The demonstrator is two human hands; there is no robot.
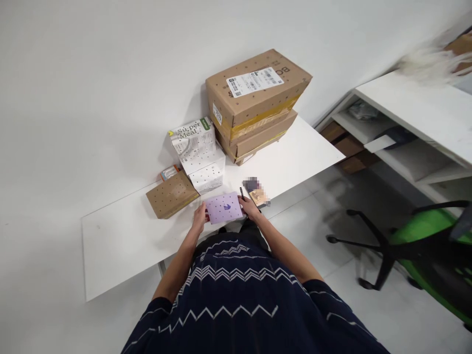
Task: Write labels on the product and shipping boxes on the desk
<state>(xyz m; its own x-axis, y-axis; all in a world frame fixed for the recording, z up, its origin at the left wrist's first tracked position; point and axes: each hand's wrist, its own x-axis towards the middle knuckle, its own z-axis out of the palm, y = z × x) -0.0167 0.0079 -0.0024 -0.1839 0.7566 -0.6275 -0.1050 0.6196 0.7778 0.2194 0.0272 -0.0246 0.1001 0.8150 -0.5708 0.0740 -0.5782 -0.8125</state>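
A light purple box with dark dots and a darker purple mark is held between my two hands at the table's front edge. My left hand grips its left end. On the right end, the fingers of my right hand are closed, and a black pen sticks up from them. To the left lies a brown dotted box, close to my left hand. Just right of the pen is a small item with a blurred-out picture on it.
White dotted boxes, one printed "Super Meal", stand behind the purple box. Large taped cartons are stacked against the wall. A small orange-and-white box sits behind the brown one. At right are a white shelf unit and a green chair.
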